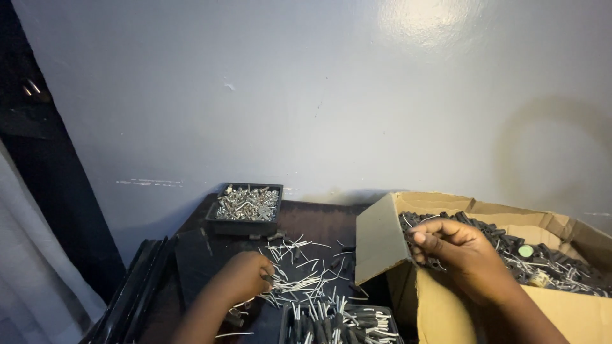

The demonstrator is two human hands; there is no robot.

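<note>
Cardboard box is holding the black components, and my right hand is curling loosely over them, gripping nothing clearly. My left hand is pinching at loose metal pins on the table; whether it is gripping one, I cannot tell.

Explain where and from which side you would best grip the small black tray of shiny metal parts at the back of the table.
Probably grip the black tray by its two short side walls, coming from above with one hand on each. It sits flat and open-topped, heaped with metal parts, so a level two-sided lift seems safest. Its near wall faces the left hand.
</note>
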